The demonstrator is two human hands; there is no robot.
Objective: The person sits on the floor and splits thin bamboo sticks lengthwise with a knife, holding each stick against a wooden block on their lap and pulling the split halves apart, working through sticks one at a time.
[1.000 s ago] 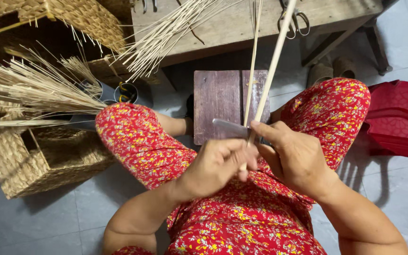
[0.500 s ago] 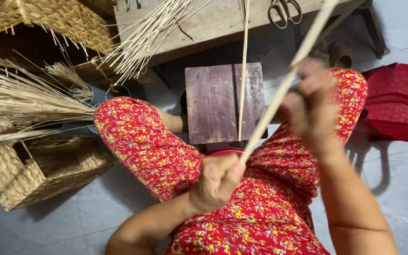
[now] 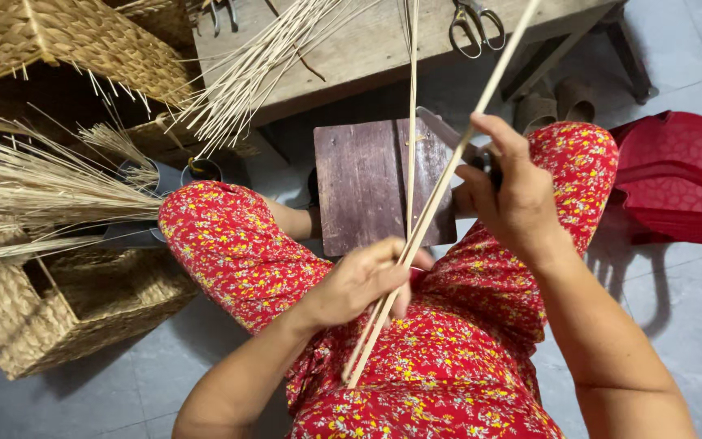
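Compared with half a second back, I see the right hand (image 3: pixel 517 195) has come down from the upper right toward the centre right of the frame, and the left hand (image 3: pixel 363 280) sits a little higher, near the middle. A second ago both hands were together over the lap; now they are apart along the cane. The left hand is closed around the long pale cane strip (image 3: pixel 440 187), which runs diagonally from the lower centre up past the top edge. The right hand is clamped on a knife (image 3: pixel 448 130), its grey blade lying against the strip just above the fingers. A thinner split strip (image 3: pixel 411 122) stands nearly upright just left of the cane, and has moved little.

Below the hands is a dark wooden board (image 3: pixel 367 183) lying between the knees, in front of a red flowered garment (image 3: pixel 448 366). Across the top runs a low wooden bench (image 3: pixel 367 49) with scissors (image 3: pixel 471 24) at its upper right and a fan of pale cane splints (image 3: pixel 253 73) at its upper left. Woven baskets (image 3: pixel 67 313) fill the left side, with a bundle of dry splints (image 3: pixel 34 183) above them. A red plastic stool (image 3: pixel 680 183) lies at the right edge on the grey tiled floor (image 3: pixel 676 325).
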